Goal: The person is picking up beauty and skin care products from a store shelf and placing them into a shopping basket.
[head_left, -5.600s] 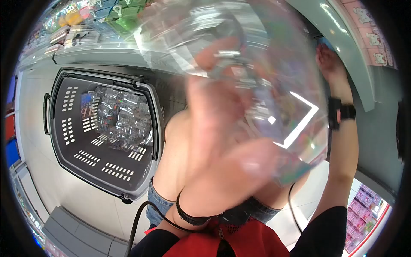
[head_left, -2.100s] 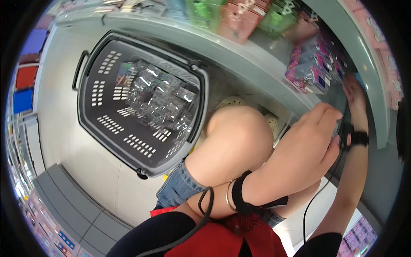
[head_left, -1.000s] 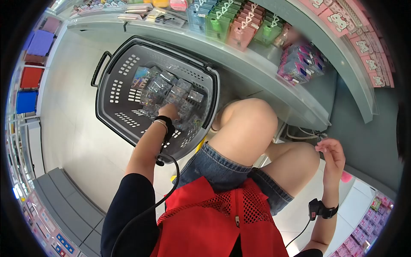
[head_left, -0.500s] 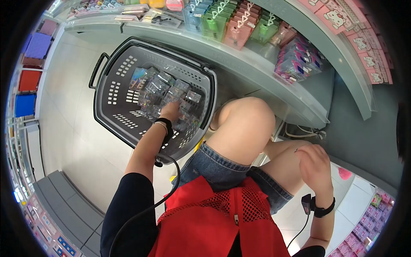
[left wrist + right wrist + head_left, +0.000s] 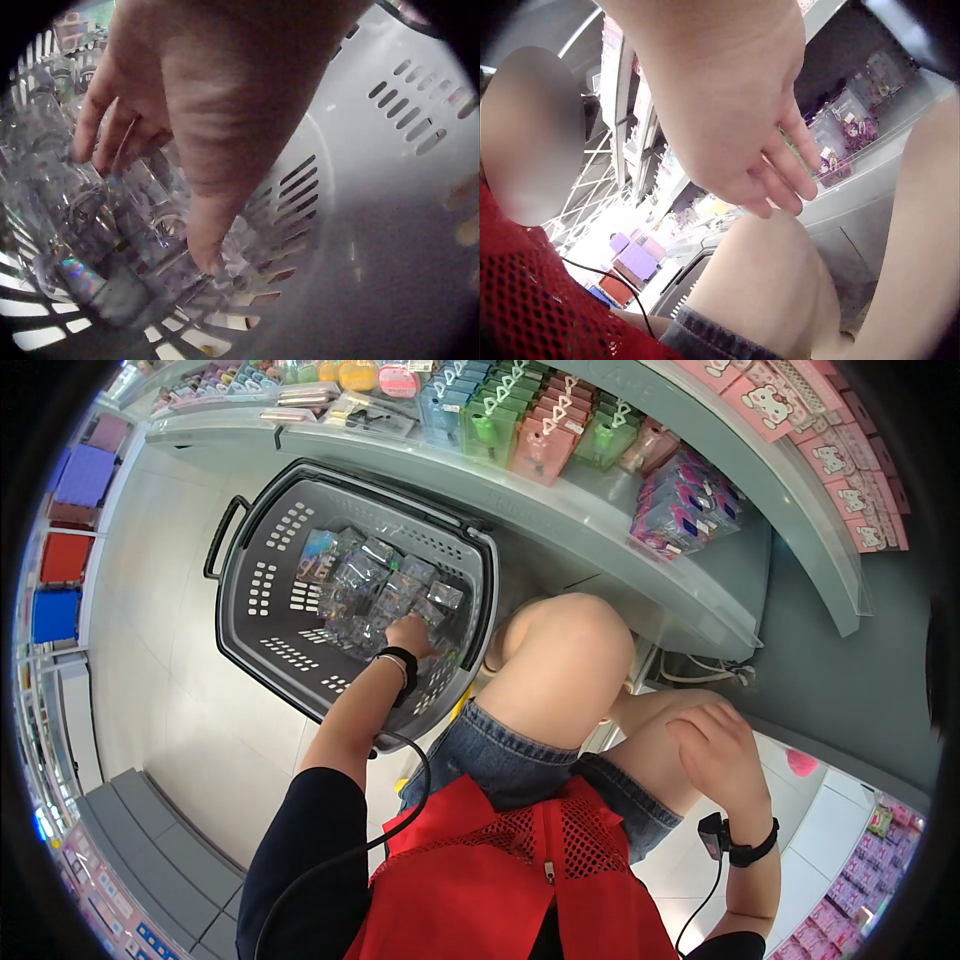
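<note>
In the head view my left hand [image 5: 408, 635] is down inside a grey shopping basket [image 5: 262, 643], over a heap of clear plastic packs [image 5: 352, 585]. The left wrist view shows its fingers and thumb spread apart and pointing down, with the fingertips at the glossy packs [image 5: 112, 292]. Small dark and coloured contents show through the plastic. My right hand [image 5: 718, 750] hovers over the right knee, its fingers loosely bent and holding nothing; the right wrist view shows the same relaxed hand [image 5: 735, 127].
Beyond the basket runs a grey shelf [image 5: 560, 510] with green cases [image 5: 495, 430], pink cases [image 5: 545, 445] and purple packs [image 5: 688, 505]. Pink cartoon packs [image 5: 835, 465] line the upper shelf at right. A black cable [image 5: 420, 780] hangs by the left arm. White cords [image 5: 700, 672] lie under the shelf.
Earlier the left hand held clear packs up close, then reached right toward the shelf; now it is in the basket. The right hand has come back from the shelf to the knee.
</note>
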{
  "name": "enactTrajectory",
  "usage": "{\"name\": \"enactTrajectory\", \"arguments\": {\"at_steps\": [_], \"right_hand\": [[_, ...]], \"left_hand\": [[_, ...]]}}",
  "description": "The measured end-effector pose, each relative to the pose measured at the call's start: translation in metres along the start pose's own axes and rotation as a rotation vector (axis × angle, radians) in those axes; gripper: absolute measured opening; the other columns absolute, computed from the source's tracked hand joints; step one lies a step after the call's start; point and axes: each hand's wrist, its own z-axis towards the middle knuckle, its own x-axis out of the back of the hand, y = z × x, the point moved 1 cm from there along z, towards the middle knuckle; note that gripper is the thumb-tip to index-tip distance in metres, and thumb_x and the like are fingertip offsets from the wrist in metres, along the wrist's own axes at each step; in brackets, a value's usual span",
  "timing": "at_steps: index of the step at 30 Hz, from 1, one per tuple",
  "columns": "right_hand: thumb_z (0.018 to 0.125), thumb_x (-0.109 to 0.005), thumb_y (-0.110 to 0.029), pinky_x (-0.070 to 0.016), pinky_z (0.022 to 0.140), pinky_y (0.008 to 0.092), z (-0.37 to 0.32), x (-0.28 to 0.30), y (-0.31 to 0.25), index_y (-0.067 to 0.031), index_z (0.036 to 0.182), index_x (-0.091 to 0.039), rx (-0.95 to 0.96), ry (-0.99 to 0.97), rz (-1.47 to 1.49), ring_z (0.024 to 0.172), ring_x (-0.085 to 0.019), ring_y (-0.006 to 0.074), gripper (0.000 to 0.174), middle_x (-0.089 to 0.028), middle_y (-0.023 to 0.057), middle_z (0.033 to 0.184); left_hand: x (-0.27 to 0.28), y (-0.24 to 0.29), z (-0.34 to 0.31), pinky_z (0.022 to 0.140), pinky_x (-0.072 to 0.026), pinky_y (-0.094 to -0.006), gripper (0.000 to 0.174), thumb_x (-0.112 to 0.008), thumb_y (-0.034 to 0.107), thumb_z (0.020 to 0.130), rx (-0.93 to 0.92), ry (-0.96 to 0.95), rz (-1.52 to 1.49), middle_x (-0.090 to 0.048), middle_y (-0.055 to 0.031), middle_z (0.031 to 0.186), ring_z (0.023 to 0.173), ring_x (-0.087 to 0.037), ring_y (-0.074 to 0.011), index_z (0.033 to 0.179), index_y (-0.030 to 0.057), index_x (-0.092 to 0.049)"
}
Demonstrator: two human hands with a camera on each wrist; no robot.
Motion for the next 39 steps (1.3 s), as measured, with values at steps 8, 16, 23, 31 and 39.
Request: {"name": "enactTrajectory", "arguments": {"at_steps": [8, 16, 23, 31, 39], "right_hand": [[0.066, -0.063, -0.004, -0.0468, 0.077, 0.0378, -0.002, -0.012, 0.003, -0.0063, 0.09, -0.062, -0.037, -0.043, 0.023, 0.084, -0.059, 0.0252, 0.025, -0.06, 0.0051, 0.088], [0.066, -0.064, -0.004, -0.047, 0.078, 0.0382, -0.004, -0.016, 0.004, -0.007, 0.091, -0.063, -0.063, -0.055, 0.054, 0.085, -0.059, 0.0253, 0.025, -0.059, 0.0048, 0.089], [0.072, -0.066, -0.007, -0.0471, 0.088, 0.0399, 0.003, -0.006, -0.009, -0.0079, 0.102, -0.061, -0.118, -0.053, 0.156, 0.097, -0.06, 0.0282, 0.031, -0.061, 0.0063, 0.104], [0.077, -0.069, -0.012, -0.0443, 0.095, 0.0423, 0.057, 0.027, -0.035, -0.0053, 0.127, -0.048, -0.075, 0.192, 0.321, 0.114, -0.052, 0.0349, 0.054, -0.051, 0.0147, 0.127], [0.072, -0.076, -0.019, -0.0431, 0.096, 0.0451, 0.062, 0.026, -0.048, -0.0032, 0.133, -0.042, 0.006, 0.361, 0.289, 0.113, -0.052, 0.0371, 0.072, -0.049, 0.0174, 0.128]], "left_hand": [[-0.007, -0.01, 0.013, 0.09, -0.0525, -0.0394, 0.087, -0.087, 0.049, 0.06, 0.0, -0.008, -0.033, -0.061, -0.0159, 0.119, 0.114, -0.06, -0.0316, 0.12, 0.0001, -0.049], [0.021, -0.005, -0.008, 0.091, -0.0519, -0.0402, 0.07, -0.082, 0.035, 0.065, -0.03, 0.079, -0.008, -0.062, -0.0199, 0.116, 0.107, -0.063, -0.0336, 0.117, 0.0009, -0.05], [0.137, -0.06, -0.067, 0.082, -0.0511, -0.0369, 0.068, -0.077, 0.023, 0.061, -0.324, 0.242, -0.45, -0.066, -0.0164, 0.104, 0.096, -0.064, -0.0308, 0.121, 0.0017, -0.052], [0.278, -0.004, -0.244, 0.084, -0.0511, -0.0296, 0.073, -0.062, -0.012, 0.063, -0.785, 0.124, -1.009, -0.052, -0.0047, 0.125, 0.108, -0.057, -0.0177, 0.131, 0.0079, -0.045], [0.26, 0.094, -0.28, 0.076, -0.0528, -0.0272, 0.063, -0.068, 0.005, 0.078, -0.805, -0.127, -1.433, -0.049, -0.0088, 0.117, 0.103, -0.058, -0.017, 0.133, 0.0032, -0.039]]}}
